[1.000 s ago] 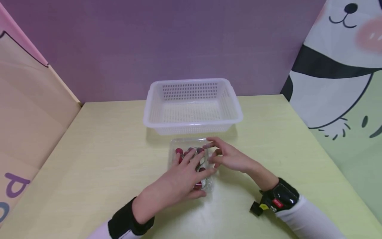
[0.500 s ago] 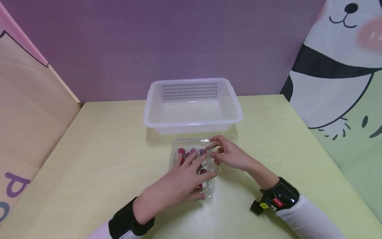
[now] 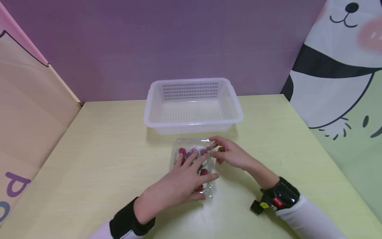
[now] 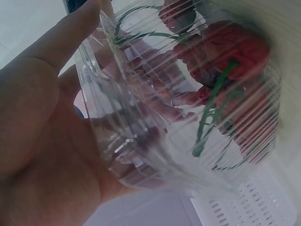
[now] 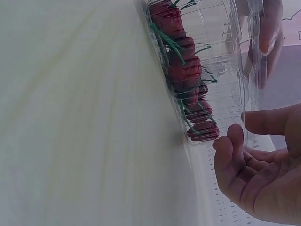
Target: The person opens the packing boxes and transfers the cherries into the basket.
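A clear plastic clamshell box (image 3: 176, 144) lies on the table in the head view. Inside are several red cherries (image 5: 186, 73) with green stems, heaped low in the box. My left hand (image 3: 182, 179) rests on its lid with fingers spread, covering the near left part. At the far right corner, my right hand (image 3: 232, 155) pinches the box's edge. The right wrist view has the thumb (image 5: 268, 121) against the rim and the other fingers curled just below it. In the left wrist view the ribbed box wall (image 4: 136, 155) stands close to the palm.
A white perforated plastic basket (image 3: 191, 124) stands just beyond the box, with nothing seen inside it. The pale wooden table (image 3: 104, 149) meets a purple backdrop (image 3: 119, 49) behind. Printed panels flank both sides, a cartoon panda (image 3: 328, 96) on the right one.
The box has shifted slightly to the right, and my left hand has moved a little with it. My right hand's fingers have moved slightly at the corner. The lid still looks closed.
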### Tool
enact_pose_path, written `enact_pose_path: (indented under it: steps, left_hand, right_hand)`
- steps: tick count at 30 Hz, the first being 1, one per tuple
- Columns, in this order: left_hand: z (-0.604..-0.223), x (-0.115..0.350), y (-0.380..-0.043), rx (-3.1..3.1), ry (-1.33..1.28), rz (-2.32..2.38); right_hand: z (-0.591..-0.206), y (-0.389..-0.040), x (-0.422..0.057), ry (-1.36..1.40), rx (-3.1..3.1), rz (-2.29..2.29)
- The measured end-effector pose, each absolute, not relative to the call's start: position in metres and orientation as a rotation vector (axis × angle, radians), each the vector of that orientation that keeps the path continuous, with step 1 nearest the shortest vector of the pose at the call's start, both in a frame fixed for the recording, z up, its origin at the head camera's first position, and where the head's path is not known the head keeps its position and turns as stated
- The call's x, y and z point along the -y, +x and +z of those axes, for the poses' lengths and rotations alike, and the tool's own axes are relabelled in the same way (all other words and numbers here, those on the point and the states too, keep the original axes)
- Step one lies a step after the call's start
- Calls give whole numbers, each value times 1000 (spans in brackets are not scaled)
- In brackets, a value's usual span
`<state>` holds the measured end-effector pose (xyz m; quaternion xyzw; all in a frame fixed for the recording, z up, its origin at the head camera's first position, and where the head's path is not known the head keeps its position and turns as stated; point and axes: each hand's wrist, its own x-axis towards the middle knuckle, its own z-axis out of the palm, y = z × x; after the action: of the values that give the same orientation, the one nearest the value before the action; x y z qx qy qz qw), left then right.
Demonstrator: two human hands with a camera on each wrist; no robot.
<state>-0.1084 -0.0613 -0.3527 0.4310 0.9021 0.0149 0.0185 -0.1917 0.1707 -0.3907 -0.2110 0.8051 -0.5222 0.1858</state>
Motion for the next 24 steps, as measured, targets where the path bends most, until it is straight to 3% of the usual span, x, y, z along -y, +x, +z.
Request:
enact_pose_path:
  steps: [24]
  left_hand:
    - [-353, 64, -108, -2810, 1367, 78]
  right_hand:
    - [-390, -189, -169, -598, -2306, -1422]
